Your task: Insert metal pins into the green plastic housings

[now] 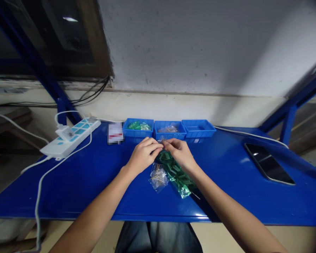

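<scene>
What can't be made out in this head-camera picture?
In the head view:
Whatever is between the left hand and right hand: small and mostly covered by them.
Part of the green packets: behind the right hand.
Parts inside the clear packets: too small to identify.
Print on the white card: pixelated.
Forearms: cut off by the bottom edge.

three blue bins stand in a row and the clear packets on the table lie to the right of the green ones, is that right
Not quite: in the head view, the clear packets lie to the left of the green ones. The three blue bins do stand in a row.
</scene>
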A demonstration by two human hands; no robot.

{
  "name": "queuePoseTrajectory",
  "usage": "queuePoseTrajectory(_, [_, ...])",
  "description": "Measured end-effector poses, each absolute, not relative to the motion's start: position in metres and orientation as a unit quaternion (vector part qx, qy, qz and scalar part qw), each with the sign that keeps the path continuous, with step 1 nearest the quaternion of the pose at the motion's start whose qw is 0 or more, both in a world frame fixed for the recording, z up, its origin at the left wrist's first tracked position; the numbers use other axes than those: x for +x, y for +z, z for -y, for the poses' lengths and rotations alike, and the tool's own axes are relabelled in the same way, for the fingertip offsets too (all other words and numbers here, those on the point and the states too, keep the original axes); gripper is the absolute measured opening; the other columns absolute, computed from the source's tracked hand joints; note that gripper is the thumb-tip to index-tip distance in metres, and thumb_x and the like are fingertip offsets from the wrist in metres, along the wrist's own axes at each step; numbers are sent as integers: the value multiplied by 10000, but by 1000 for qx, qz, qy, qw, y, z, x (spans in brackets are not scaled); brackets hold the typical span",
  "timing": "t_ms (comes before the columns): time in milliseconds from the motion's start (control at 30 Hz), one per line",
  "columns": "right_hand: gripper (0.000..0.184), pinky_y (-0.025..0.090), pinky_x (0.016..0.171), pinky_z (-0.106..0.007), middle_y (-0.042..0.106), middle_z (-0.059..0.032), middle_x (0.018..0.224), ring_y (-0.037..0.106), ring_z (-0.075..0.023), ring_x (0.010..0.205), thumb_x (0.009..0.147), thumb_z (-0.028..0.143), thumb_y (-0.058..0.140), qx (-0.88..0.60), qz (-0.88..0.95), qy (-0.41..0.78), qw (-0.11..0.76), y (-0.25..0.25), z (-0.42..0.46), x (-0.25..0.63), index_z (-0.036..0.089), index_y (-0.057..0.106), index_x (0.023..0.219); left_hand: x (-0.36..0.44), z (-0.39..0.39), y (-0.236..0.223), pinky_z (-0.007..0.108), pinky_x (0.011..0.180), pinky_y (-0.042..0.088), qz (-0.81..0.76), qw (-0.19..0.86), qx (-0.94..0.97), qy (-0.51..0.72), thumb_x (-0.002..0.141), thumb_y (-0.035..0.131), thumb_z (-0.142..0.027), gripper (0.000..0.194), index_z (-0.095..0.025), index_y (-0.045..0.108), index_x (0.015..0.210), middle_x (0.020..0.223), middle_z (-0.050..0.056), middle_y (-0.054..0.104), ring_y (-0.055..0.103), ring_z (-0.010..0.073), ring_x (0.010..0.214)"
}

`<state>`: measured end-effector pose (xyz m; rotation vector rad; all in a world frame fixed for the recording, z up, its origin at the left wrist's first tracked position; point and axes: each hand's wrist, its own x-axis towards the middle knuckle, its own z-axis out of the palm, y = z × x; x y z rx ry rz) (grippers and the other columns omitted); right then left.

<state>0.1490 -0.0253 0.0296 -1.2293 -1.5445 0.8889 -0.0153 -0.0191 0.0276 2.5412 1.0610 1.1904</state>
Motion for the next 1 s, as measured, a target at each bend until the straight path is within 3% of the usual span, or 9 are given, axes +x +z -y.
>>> queuePoseTrajectory(100, [206,431,607,-267,654,-39,742,570,-158,654,801,326,528,-511,648,285,488,28,26,148,160,650,811,-15,17,26,327,782,446,-393,141,825,382,873,520,-294,186,-207,682,893,865,39,655,574,182,839])
queuePoseTrajectory(233, [217,453,699,-302,612,-59,849,572,-185,782,827,208,468,-460,725,153,490,27,32,147,202,677,883,-20,10,25,277,618,449,-469,353,708,392,925,339,-443,452,-161,675,818,779,56,667,602,165,705])
queuePoseTrajectory(333, [285,447,799,-343,555,-76,939,545,-205,894,816,138,439,-417,774,110,464,26,36,145,226,679,941,-22,7,24,242,544,419,-462,413,659,426,901,400,-440,386,-156,655,840,728,35,651,583,147,643])
queuePoseTrajectory(433, [283,443,840,-375,505,-88,1043,521,-224,983,762,129,492,-423,770,144,456,29,37,144,225,678,953,-22,8,26,249,607,445,-448,322,685,476,851,528,-342,212,-167,647,839,754,23,645,586,147,692])
queuePoseTrajectory(500, [199,457,790,-362,520,-85,1026,531,-226,969,772,216,537,-444,739,217,458,33,37,145,210,683,908,-21,11,29,261,647,456,-434,218,721,494,851,538,-291,165,-179,659,858,825,35,640,589,156,767])
queuePoseTrajectory(633, [345,434,654,-286,584,-37,768,562,-170,757,845,451,477,-458,644,383,479,37,33,146,179,656,731,-18,19,33,320,763,467,-354,59,796,488,850,552,-209,135,-208,678,900,879,42,615,559,164,854])
queuePoseTrajectory(800, [250,387,537,-252,539,15,581,492,-123,546,770,415,583,-457,571,426,533,35,29,145,178,603,691,-16,26,38,340,760,476,-315,19,833,455,848,555,-198,160,-245,665,954,964,45,598,529,180,904])
queuePoseTrajectory(900, [208,386,517,-265,510,19,569,464,-123,506,814,394,538,-476,554,273,626,49,27,160,199,598,773,-25,22,40,364,826,457,-370,65,836,400,858,543,-265,242,-263,608,1091,1025,52,578,528,199,978])
queuePoseTrajectory(1000, [216,411,592,-312,561,-33,696,492,-149,575,876,368,459,-510,509,-37,693,69,18,185,208,601,905,-44,13,35,306,710,467,-439,154,842,272,839,545,-361,321,-263,574,1144,974,48,589,579,182,821])
